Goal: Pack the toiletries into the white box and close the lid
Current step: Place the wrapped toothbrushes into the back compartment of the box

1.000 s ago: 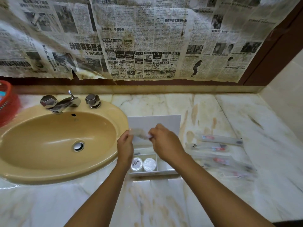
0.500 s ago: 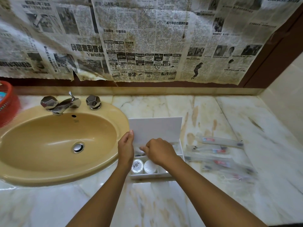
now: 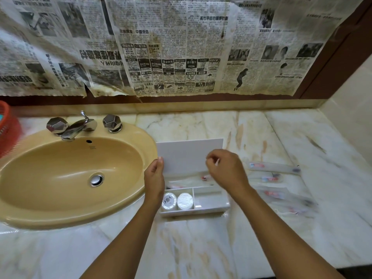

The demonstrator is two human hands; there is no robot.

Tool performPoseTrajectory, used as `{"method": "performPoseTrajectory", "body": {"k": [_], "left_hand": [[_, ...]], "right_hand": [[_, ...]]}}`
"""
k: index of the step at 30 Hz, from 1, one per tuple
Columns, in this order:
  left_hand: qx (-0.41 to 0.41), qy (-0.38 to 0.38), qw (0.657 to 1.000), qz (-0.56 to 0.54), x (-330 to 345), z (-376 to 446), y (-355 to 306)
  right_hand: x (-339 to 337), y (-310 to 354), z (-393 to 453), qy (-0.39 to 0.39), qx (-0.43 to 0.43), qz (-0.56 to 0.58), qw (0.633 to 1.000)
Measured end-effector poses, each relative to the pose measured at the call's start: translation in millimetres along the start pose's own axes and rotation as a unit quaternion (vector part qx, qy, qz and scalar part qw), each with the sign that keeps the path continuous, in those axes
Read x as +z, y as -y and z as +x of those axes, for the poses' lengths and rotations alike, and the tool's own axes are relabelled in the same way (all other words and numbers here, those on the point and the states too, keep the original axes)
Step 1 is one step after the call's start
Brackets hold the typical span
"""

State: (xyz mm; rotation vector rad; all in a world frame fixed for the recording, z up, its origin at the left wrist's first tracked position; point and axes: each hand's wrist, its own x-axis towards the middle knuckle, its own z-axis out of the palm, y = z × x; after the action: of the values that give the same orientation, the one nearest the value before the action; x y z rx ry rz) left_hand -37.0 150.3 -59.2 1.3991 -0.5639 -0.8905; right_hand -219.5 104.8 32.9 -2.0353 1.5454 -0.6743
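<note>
Packets right of box blurred; basket cropped.

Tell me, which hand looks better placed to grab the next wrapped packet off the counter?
The right hand, probably. The wrapped packets lie on the marble just to its right, beside the white box, and it seems to hold nothing. The left hand is on the far side, holding the lid open.

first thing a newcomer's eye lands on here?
Probably the yellowed newspaper covering the wall behind the counter, then the tan sink at left. At centre, the left hand holds the raised lid of the white box; wrapped toiletries lie to its right.
</note>
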Motion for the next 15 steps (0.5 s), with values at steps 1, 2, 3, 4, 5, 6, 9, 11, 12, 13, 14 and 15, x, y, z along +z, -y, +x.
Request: {"method": "performPoseTrajectory", "body": {"k": [1,2,3,4,5,6,9,11,12,13,14,15], "left_hand": [[-0.001,-0.002,1.0,0.001,0.2,0.1,0.1],[0.0,-0.001,1.0,0.003,0.6,-0.2,-0.3],[0.003,0.0,1.0,0.005,0.9,-0.7,-1.0],[0.004,0.001,1.0,0.006,1.2,-1.0,-1.1],[0.004,0.001,1.0,0.007,1.5,-1.4,-1.7],[0.002,0.0,1.0,0.007,1.9,-1.8,-2.1],[0.0,-0.008,1.0,0.006,2.7,-2.2,-2.9],[0.001,-0.009,1.0,0.008,2.3,-1.5,-1.7],[0.001,-0.008,1.0,0.01,2.0,-1.3,-1.2],[0.002,-0.006,1.0,0.011,1.6,-1.1,-1.0],[0.003,-0.006,1.0,0.013,1.1,-0.5,-0.3],[0.002,-0.006,1.0,0.014,0.8,-0.5,-0.3]], "right_hand": [[-6.2,-10.7,-0.3,-0.02,0.023,0.001,1.0],[-10.3,-22.6,-0.9,-0.029,0.05,-0.013,0.998],[-12.3,-35.9,-1.3,-0.026,0.079,-0.041,0.996],[-13.0,-48.9,-2.0,-0.008,0.11,-0.078,0.991],[-12.9,-59.8,-3.5,0.022,0.139,-0.114,0.983],[-12.6,-68.1,-6.0,0.06,0.164,-0.149,0.973],[-11.0,-80.4,-17.9,0.137,0.186,-0.217,0.948],[-9.2,-83.7,-22.6,0.137,0.185,-0.23,0.946],[-8.7,-83.9,-23.7,0.129,0.186,-0.231,0.946],[-8.5,-83.7,-24.1,0.118,0.189,-0.23,0.947],[-9.1,-83.5,-23.7,0.107,0.191,-0.228,0.949],[-9.7,-82.7,-22.6,0.098,0.19,-0.224,0.951]]}}
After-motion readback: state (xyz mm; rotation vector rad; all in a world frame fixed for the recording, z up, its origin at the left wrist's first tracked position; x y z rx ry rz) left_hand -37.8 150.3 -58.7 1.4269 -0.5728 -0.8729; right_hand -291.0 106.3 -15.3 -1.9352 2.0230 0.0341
